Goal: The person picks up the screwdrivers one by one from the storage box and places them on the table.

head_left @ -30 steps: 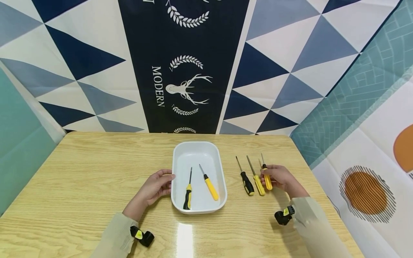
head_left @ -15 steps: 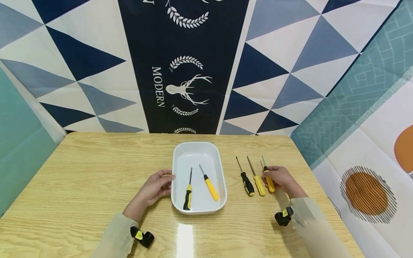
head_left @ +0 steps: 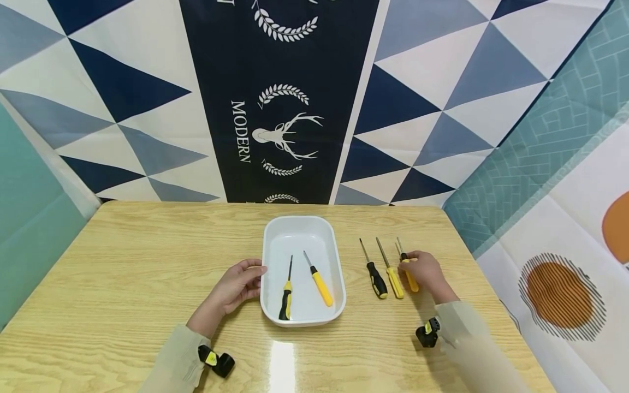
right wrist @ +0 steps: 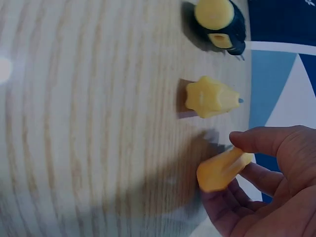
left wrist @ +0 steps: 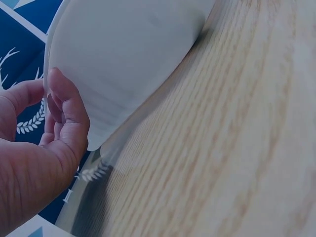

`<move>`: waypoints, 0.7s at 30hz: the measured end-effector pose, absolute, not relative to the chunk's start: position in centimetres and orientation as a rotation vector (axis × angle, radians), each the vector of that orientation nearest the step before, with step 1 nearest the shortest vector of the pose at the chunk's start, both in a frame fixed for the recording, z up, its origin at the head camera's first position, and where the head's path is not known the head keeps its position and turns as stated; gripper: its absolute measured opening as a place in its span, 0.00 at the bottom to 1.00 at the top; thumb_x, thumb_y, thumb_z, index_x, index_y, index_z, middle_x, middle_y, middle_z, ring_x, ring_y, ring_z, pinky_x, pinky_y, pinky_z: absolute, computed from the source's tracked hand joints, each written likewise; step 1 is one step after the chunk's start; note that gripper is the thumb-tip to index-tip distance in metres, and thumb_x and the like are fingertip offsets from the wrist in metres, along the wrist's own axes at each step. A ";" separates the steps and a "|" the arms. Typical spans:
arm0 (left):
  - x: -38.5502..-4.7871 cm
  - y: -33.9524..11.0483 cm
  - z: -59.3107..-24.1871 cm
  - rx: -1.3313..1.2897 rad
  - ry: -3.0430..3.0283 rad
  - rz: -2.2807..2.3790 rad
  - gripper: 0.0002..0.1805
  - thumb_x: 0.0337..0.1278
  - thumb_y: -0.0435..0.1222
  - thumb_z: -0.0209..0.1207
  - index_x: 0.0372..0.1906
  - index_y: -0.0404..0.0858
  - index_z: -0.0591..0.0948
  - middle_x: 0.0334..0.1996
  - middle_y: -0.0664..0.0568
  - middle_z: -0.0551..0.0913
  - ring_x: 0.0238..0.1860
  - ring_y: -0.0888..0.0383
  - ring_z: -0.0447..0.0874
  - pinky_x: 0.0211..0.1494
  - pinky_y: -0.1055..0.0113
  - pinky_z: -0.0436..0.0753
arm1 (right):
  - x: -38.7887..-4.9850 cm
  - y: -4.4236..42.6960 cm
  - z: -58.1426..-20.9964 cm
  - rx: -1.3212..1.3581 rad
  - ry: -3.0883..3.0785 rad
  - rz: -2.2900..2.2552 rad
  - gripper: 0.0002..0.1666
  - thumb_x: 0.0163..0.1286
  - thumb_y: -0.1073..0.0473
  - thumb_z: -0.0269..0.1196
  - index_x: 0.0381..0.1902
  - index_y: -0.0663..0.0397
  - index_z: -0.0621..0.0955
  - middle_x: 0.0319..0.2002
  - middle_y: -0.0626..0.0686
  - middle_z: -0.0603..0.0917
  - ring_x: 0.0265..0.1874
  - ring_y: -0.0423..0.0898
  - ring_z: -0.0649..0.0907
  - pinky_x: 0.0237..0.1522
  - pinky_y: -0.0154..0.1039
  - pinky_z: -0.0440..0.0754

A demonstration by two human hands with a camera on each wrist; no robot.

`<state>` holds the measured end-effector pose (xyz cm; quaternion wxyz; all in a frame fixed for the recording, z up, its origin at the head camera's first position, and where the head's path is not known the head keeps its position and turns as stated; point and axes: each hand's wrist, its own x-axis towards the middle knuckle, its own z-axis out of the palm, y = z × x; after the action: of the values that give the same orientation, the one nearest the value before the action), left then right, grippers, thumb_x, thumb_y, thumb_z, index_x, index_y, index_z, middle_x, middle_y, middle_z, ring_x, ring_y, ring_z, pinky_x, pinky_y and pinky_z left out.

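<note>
In the head view my left hand point(head_left: 239, 285) holds the left rim of a white plastic tray point(head_left: 301, 222), thumb at the rim and fingers against the outer wall. Inside the tray lie a black-and-yellow screwdriver point(head_left: 286, 299) and a yellow-handled screwdriver point(head_left: 321, 286). On the right, my right hand point(head_left: 426, 273) pinches an orange-yellow screwdriver point(right wrist: 222, 170) by its handle, its shaft pointing away from me. Just left of it lie a clear yellow screwdriver point(head_left: 395, 281) and a black-handled screwdriver point(head_left: 377, 281), side by side on the table.
The wooden table point(head_left: 147, 262) ends at a patterned backdrop point(head_left: 285, 109) behind. Another patterned cloth point(head_left: 555, 295) hangs along the right side. A small black camera sits on each wrist, including the right wrist camera point(head_left: 427, 333).
The orange-yellow screwdriver's handle has shifted slightly towards me and to the right, in my right hand. My right wrist has since drifted a little left. Left hand and tray look unmoved.
</note>
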<state>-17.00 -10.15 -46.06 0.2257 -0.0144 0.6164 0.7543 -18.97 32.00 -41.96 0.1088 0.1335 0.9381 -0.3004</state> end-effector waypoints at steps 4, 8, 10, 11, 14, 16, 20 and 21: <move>-17.1 -10.1 -46.0 -0.039 1.704 2.074 0.25 0.63 0.37 0.53 0.59 0.28 0.63 0.28 0.56 0.76 0.27 0.65 0.75 0.32 0.74 0.79 | -18.9 32.0 -42.3 0.342 2.810 -0.825 0.28 0.65 0.57 0.57 0.57 0.73 0.71 0.55 0.74 0.73 0.48 0.64 0.77 0.44 0.51 0.80; -17.1 -10.2 -46.0 -0.041 1.707 2.071 0.25 0.63 0.38 0.53 0.59 0.28 0.63 0.28 0.56 0.75 0.27 0.65 0.74 0.32 0.74 0.79 | -19.0 31.9 -42.5 0.322 2.822 -0.815 0.28 0.64 0.57 0.57 0.56 0.73 0.72 0.54 0.74 0.73 0.49 0.65 0.77 0.43 0.51 0.81; -17.1 -10.2 -46.0 -0.040 1.708 2.071 0.25 0.63 0.38 0.54 0.59 0.28 0.63 0.28 0.56 0.75 0.27 0.65 0.74 0.31 0.74 0.79 | -19.0 31.8 -42.5 0.324 2.820 -0.814 0.28 0.64 0.57 0.57 0.56 0.73 0.72 0.54 0.74 0.73 0.48 0.64 0.78 0.42 0.51 0.81; -17.1 -10.2 -46.0 -0.040 1.706 2.073 0.25 0.63 0.38 0.54 0.58 0.28 0.63 0.28 0.56 0.75 0.27 0.64 0.74 0.31 0.74 0.79 | -19.0 31.8 -42.5 0.323 2.818 -0.812 0.28 0.64 0.57 0.57 0.56 0.72 0.72 0.54 0.74 0.74 0.48 0.64 0.78 0.42 0.51 0.80; -17.1 -10.3 -46.0 -0.043 1.706 2.075 0.24 0.63 0.38 0.54 0.58 0.28 0.64 0.28 0.55 0.75 0.27 0.64 0.74 0.32 0.73 0.79 | -19.0 31.7 -42.5 0.319 2.823 -0.809 0.27 0.64 0.57 0.57 0.56 0.72 0.73 0.54 0.73 0.74 0.47 0.64 0.79 0.42 0.51 0.80; -17.1 -10.3 -45.9 -0.046 1.702 2.077 0.24 0.63 0.38 0.54 0.58 0.28 0.64 0.28 0.56 0.76 0.27 0.64 0.74 0.32 0.73 0.79 | -19.0 31.7 -42.5 0.311 2.831 -0.802 0.27 0.64 0.58 0.58 0.55 0.72 0.73 0.54 0.73 0.74 0.48 0.64 0.79 0.42 0.51 0.81; -17.1 -10.3 -45.9 -0.053 1.698 2.079 0.24 0.63 0.37 0.54 0.58 0.28 0.64 0.27 0.56 0.76 0.27 0.64 0.74 0.32 0.73 0.79 | -18.9 31.6 -42.4 0.307 2.833 -0.797 0.26 0.64 0.58 0.58 0.54 0.73 0.73 0.53 0.73 0.75 0.48 0.64 0.79 0.42 0.51 0.81; -17.1 -10.3 -45.8 -0.053 1.697 2.077 0.24 0.63 0.37 0.54 0.58 0.28 0.64 0.27 0.56 0.76 0.27 0.64 0.74 0.32 0.73 0.79 | -18.8 31.5 -42.4 0.308 2.831 -0.797 0.26 0.64 0.57 0.58 0.54 0.73 0.73 0.53 0.73 0.75 0.47 0.64 0.79 0.41 0.50 0.81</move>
<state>-17.14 -10.28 -45.85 0.2272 -0.0191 0.6161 0.7540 -18.83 31.54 -42.36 0.0922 0.1036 0.9533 -0.2684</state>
